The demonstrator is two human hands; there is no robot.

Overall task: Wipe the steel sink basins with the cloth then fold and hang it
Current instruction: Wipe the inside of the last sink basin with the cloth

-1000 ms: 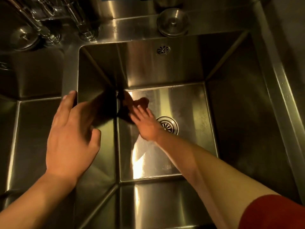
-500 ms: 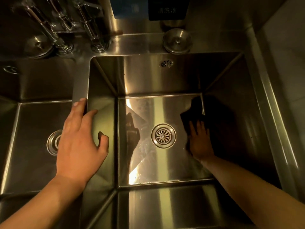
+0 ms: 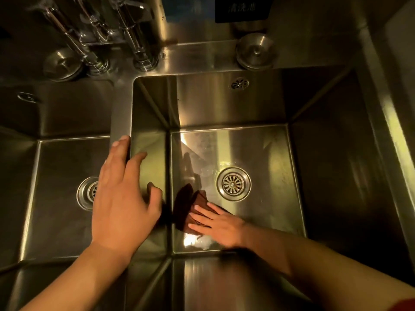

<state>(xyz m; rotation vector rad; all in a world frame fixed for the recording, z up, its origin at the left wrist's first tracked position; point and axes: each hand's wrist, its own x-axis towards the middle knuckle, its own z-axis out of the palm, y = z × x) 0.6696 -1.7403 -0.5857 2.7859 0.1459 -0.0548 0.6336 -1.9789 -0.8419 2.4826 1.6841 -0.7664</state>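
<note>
Dark sign [image 3: 242, 9] "清洗池" behind sink basin [image 3: 325, 176] (partly cropped)

Bare forearms, 2 hands; red sleeve [image 3: 404, 305] edge on right arm.

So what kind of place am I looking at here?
Probably a commercial or shared kitchen's washing station: two deep steel basins, the right basin and left basin, side by side, several taps behind them, and a wall sign above.
</note>
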